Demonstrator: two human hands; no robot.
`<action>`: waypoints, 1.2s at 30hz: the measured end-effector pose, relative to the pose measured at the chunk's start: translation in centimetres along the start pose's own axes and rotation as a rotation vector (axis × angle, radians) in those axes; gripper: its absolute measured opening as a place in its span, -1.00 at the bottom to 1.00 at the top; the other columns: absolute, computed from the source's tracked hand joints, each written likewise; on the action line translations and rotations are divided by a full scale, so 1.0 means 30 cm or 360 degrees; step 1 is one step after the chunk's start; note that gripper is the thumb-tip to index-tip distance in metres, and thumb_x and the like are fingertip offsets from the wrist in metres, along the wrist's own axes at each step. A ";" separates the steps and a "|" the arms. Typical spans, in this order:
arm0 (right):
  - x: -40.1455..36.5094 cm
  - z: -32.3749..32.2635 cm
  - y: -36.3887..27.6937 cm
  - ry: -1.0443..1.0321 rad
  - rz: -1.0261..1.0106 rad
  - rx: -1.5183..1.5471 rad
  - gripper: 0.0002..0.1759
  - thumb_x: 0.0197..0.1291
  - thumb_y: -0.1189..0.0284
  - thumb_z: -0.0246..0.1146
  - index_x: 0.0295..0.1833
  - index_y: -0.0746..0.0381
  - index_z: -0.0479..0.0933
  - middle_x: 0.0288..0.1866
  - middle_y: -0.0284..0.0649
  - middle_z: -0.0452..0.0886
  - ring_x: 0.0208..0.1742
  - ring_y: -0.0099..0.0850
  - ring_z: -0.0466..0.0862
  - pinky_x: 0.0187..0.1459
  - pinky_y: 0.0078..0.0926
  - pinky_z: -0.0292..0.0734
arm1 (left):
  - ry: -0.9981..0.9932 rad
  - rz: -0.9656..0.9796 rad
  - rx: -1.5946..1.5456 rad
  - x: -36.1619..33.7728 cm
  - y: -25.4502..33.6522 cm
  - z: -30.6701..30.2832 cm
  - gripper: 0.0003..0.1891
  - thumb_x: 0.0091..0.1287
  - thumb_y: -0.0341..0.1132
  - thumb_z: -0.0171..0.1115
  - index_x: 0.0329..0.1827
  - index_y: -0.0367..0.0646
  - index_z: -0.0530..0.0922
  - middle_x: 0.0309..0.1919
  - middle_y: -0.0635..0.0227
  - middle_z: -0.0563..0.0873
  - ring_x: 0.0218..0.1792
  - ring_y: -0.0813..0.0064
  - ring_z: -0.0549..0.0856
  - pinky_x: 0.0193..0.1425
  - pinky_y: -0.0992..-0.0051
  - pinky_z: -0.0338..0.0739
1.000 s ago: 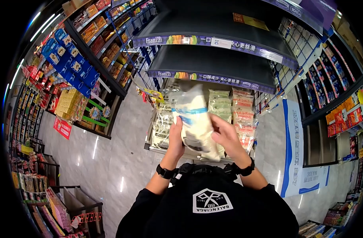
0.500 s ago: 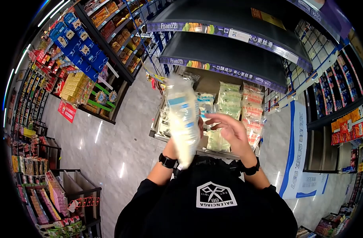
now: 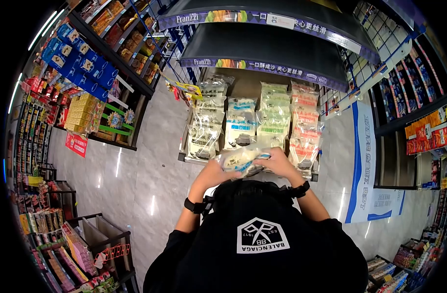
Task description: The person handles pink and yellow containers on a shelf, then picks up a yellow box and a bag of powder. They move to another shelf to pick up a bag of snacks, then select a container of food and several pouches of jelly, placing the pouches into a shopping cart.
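Glossy shop floor [image 3: 135, 166], dark metal shelf [image 3: 262, 49]; left hand [image 3: 211, 172] and right hand [image 3: 278, 163] grip a crinkly clear bag [image 3: 243, 160].

Bag rows [image 3: 206, 132] pack the bottom shelf [image 3: 184, 157]; upper shelf [image 3: 262, 49] overhangs behind. Free slot seemingly under held bag [image 3: 243, 160]. Floor [image 3: 135, 161] left open.
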State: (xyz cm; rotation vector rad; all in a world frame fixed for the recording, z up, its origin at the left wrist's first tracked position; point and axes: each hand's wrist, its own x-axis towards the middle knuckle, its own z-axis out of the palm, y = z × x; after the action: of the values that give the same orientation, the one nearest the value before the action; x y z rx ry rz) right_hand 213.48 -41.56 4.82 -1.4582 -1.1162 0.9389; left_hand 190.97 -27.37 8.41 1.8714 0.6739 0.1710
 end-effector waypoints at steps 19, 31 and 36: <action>-0.032 0.070 0.206 0.0340 0.0528 -0.0135 -0.45 0.32 0.27 0.36 0.34 0.28 0.48 0.16 -0.08 0.67 -0.08 -0.36 0.73 -0.03 -0.41 0.62 | -0.0014 0.0073 0.0581 0.272 -0.510 0.045 -0.64 0.27 -0.21 0.40 0.09 -0.16 0.68 -0.19 -0.12 0.73 -0.13 -0.12 0.71 -0.04 0.11 0.60; -0.317 -0.064 0.405 0.0617 0.0695 -0.0642 -0.53 0.27 0.29 0.35 0.21 0.30 0.56 0.04 -0.05 0.71 0.05 -0.24 0.71 0.02 -0.34 0.63 | -0.0069 -0.0293 0.0608 0.414 -0.625 0.070 -0.47 0.29 -0.24 0.39 0.24 -0.37 0.50 0.08 -0.18 0.67 0.13 -0.18 0.64 0.16 0.12 0.55; -0.363 -0.099 0.508 0.0665 0.0756 -0.0610 -0.54 0.27 0.33 0.32 0.20 0.35 0.55 0.10 0.01 0.68 0.06 -0.15 0.71 0.04 -0.29 0.63 | -0.0121 -0.0095 0.0364 0.442 -0.614 0.097 -0.45 0.41 -0.28 0.25 0.38 -0.35 0.34 0.25 -0.17 0.58 0.26 -0.14 0.56 0.28 0.14 0.47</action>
State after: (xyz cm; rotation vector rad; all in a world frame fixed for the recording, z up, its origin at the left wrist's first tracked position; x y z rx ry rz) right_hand 215.91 -53.47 -9.73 -2.1791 -0.6681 0.6993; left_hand 196.37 -18.13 -11.80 2.0618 0.7201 -0.0175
